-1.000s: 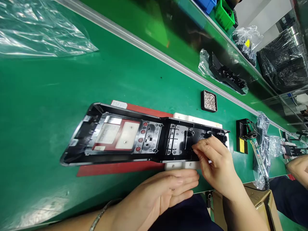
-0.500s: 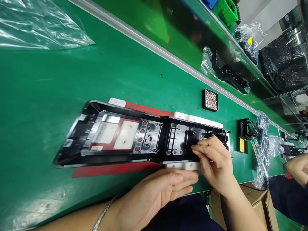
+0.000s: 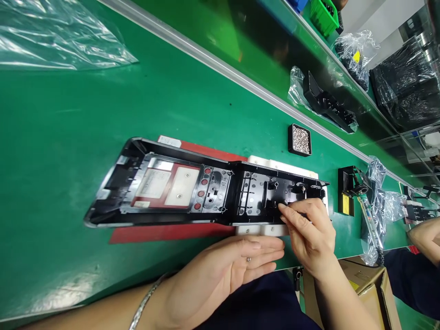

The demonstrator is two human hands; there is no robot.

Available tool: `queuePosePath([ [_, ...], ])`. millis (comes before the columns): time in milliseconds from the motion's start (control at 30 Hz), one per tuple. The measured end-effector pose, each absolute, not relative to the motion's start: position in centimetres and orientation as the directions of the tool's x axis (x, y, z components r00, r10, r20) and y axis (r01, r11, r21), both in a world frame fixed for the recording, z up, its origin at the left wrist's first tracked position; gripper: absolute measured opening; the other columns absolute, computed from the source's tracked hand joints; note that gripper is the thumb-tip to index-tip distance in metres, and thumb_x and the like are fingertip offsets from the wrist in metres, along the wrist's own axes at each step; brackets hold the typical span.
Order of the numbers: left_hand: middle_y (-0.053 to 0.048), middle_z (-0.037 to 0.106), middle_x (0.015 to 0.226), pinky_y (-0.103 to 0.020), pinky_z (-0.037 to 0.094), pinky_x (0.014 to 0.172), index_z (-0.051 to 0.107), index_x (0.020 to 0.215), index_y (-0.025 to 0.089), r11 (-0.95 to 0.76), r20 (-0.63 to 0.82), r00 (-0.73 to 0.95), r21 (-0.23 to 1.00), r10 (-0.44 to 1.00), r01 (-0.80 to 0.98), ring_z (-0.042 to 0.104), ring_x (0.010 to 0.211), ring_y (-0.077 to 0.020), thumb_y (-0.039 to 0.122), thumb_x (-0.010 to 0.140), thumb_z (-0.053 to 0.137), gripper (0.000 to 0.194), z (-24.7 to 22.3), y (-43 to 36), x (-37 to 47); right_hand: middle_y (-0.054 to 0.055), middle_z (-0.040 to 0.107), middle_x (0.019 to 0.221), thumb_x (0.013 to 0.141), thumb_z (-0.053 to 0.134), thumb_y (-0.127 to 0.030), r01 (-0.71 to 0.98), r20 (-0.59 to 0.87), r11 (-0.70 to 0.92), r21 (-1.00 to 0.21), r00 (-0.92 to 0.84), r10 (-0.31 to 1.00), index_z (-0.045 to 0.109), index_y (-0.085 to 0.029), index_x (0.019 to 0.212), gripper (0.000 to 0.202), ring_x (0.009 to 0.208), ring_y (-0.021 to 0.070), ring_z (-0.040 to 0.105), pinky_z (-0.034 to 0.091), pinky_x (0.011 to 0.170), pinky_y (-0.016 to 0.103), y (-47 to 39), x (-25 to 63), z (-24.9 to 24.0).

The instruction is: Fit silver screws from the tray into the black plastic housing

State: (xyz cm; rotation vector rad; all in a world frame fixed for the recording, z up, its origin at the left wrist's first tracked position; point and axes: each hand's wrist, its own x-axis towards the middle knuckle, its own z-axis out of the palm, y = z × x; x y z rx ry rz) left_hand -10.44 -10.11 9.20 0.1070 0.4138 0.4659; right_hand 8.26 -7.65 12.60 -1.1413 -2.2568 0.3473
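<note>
Right hand slid lower on black housing; left hand unmoved.

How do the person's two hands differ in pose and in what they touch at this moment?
The right hand is curled, its fingertips pinched on the inside of the long black housing; the left hand lies flat with fingers straight, palm open. The right hand reaches over the housing's right end, while the left hand sits at the near table edge, apparently holding nothing. Both are bare and close together.
</note>
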Motion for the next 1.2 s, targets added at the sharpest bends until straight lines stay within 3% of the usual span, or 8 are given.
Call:
queuePosePath([
  [300,-0.011,0.049,0.127,-0.038,0.034,0.107,0.055,0.117,0.010,0.862,-0.346,0.790,0.164,0.506,-0.480,0.038,0.125,-0.0257,0.036,0.079,0.053,0.046,10.0,-10.3,-10.2,0.006,0.046,0.101,0.092,0.049,-0.003,0.680,0.402,0.616,-0.399,-0.474,0.784,0.055,-0.012,0.117,0.027,0.091,0.0146,0.042,0.036,0.082,0.030,-8.5,8.9,12.4],
  [500,-0.010,0.045,0.131,-0.038,0.029,0.109,0.050,0.123,0.011,0.806,-0.244,0.768,0.148,0.592,-0.573,0.037,0.126,-0.0247,0.036,0.086,0.044,0.045,11.0,-10.6,-10.0,0.007,0.047,0.096,0.090,0.053,-0.002,0.577,0.379,0.606,-0.547,-0.475,0.794,0.058,-0.009,0.105,0.017,0.085,0.0127,0.045,0.037,0.074,0.026,-11.4,7.9,14.3],
  [767,-0.005,0.045,0.132,-0.028,0.031,0.105,0.050,0.124,0.018,0.818,-0.199,0.798,0.237,0.569,-0.524,0.032,0.129,-0.0198,0.043,0.088,0.040,0.045,11.9,-10.8,-9.7,0.006,0.047,0.090,0.095,0.051,-0.009,0.539,0.331,0.533,-0.652,-0.430,0.840,0.058,-0.008,0.095,0.007,0.082,0.0117,0.044,0.036,0.072,0.023,-12.9,6.1,14.0],
  [1000,-0.004,0.037,0.139,-0.035,0.020,0.112,0.043,0.130,0.019,0.800,-0.173,0.791,0.279,0.587,-0.532,0.024,0.133,-0.0208,0.035,0.090,0.033,0.044,11.5,-11.3,-9.6,0.005,0.046,0.089,0.093,0.051,-0.009,0.546,0.286,0.456,-0.703,-0.370,0.884,0.059,-0.009,0.093,0.008,0.082,0.0110,0.043,0.038,0.072,0.022,-13.1,5.7,13.6],
  [1200,-0.003,0.035,0.140,-0.036,0.014,0.114,0.042,0.131,0.020,0.803,-0.131,0.807,0.276,0.576,-0.529,0.021,0.134,-0.0203,0.033,0.091,0.031,0.044,11.3,-11.4,-10.2,0.007,0.047,0.098,0.096,0.042,-0.008,0.558,0.279,0.557,-0.615,-0.507,0.816,0.054,-0.005,0.097,0.012,0.085,0.0133,0.044,0.040,0.073,0.026,-13.0,5.7,13.6],
])
